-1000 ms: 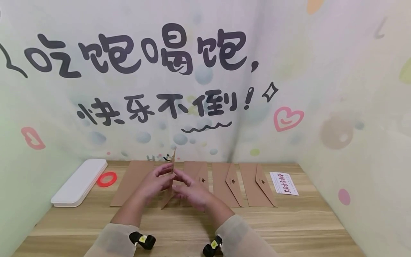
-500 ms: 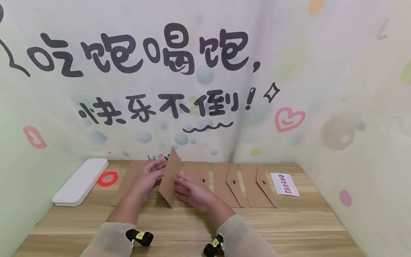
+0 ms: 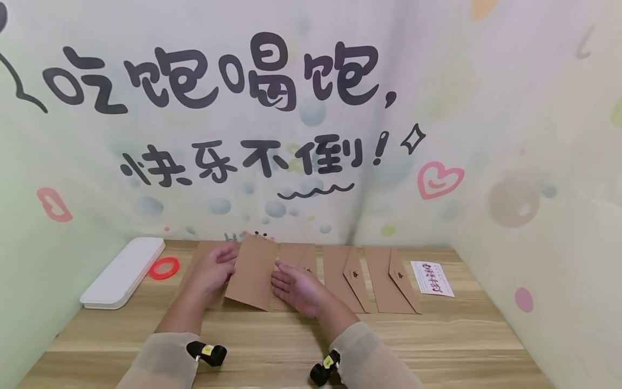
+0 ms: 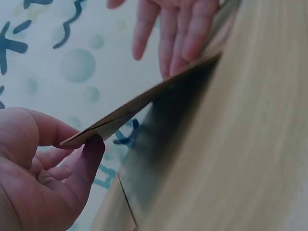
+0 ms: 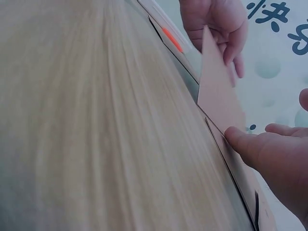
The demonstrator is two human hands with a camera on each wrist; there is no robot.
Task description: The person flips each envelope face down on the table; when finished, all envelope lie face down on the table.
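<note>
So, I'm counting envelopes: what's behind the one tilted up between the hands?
In the head view, patterned wall shows above the raised envelope; whatever lies directly behind is covered. The left wrist view shows shadow beneath, too dark to read.

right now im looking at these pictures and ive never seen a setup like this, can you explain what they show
This is a person working bare-handed, not a machine. The wide picture comes from a camera on the head; the two closer ones come from small black cameras, one on each wrist. On the wooden table lie, left to right, a white case, a red ring, a plain-faced brown envelope, three brown envelopes with visible flaps, and a printed card. The left hand pinches the edge of another brown envelope, held at a tilt. The right hand is open near that envelope's opposite edge; whether it touches is hard to tell.
</note>
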